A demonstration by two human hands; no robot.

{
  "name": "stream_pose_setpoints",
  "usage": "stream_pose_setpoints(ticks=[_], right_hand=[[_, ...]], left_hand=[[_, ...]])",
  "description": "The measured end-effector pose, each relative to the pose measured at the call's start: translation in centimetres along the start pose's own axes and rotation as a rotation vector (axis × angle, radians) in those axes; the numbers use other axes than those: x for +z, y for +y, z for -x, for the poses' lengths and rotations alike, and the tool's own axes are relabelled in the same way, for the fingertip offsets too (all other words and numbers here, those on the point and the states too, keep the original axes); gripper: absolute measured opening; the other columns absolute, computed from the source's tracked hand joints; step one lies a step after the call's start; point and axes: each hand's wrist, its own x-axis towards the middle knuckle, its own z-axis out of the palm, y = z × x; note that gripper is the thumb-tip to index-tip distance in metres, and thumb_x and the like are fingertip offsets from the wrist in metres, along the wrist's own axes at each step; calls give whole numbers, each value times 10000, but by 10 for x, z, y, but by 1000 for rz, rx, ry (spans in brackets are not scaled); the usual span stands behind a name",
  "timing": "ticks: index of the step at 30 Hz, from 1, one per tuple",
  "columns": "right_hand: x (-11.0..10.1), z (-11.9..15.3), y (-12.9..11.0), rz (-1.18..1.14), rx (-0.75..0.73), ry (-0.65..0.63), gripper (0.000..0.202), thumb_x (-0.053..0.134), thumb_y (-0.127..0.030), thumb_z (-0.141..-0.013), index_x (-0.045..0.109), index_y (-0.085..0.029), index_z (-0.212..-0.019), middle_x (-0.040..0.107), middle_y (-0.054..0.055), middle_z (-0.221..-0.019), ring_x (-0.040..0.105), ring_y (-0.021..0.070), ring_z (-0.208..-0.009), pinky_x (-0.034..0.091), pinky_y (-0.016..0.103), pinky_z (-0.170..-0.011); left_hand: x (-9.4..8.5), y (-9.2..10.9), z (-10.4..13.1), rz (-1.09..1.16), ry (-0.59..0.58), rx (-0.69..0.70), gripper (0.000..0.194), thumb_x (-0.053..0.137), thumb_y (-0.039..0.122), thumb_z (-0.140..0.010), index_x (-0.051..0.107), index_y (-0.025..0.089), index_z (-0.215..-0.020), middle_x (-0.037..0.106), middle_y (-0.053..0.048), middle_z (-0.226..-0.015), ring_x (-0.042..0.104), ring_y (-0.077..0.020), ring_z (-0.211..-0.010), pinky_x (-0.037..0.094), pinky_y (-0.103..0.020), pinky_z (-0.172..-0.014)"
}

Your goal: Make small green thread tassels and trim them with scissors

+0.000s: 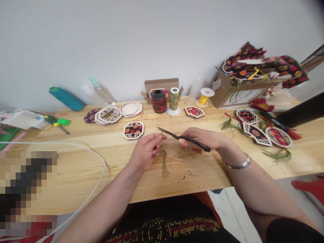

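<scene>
Pinched between the fingers of my left hand (148,150) is a small olive-green tassel (165,166), its strands hanging down over the table. My right hand (199,139) grips black-handled scissors (193,141), whose blades point left and reach just above my left fingertips. Whether the blades touch the tassel's cord I cannot tell. Beyond my left hand lies an octagonal lattice-framed ornament (133,130) with patterned fabric. Dark scraps (188,175) are scattered on the wood below my hands.
Spools of dark red cord (159,103), gold thread (174,101) and yellow cord (204,98) stand at the back. Finished ornaments (255,133) lie right, by a full cardboard box (233,94). Wooden frames (108,115) are stacked left. A white cable (101,162) crosses the left side.
</scene>
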Motion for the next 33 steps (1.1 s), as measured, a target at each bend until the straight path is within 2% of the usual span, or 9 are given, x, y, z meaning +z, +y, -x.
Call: stream_pose_setpoints(ticks=[10, 24, 33], right_hand=[[-1, -1, 2, 6, 3, -19, 596, 367, -644, -839, 412, -152, -503, 425, -26, -403, 352, 51, -390, 284, 196, -402], [0, -2, 3, -96, 94, -15, 511, 450, -606, -811, 478, -145, -591, 439, -36, -423, 386, 66, -390, 280, 205, -403], [2, -2, 5, -105, 92, 38, 507, 475, -603, -804, 481, -141, -595, 386, -57, -421, 319, 51, -411, 235, 206, -426]], left_hand=[[-1, 0, 0, 5, 0, 3, 174, 682, 274, -720, 670, 106, -765, 407, 65, -491, 232, 25, -356, 145, -136, -388], [-1, -1, 0, 16, -2, 2, 163, 673, 267, -732, 674, 108, -766, 408, 65, -491, 234, 27, -352, 158, -132, -385], [-1, -2, -1, 22, 1, 10, 170, 680, 268, -723, 673, 103, -764, 406, 64, -493, 226, 28, -351, 156, -131, -383]])
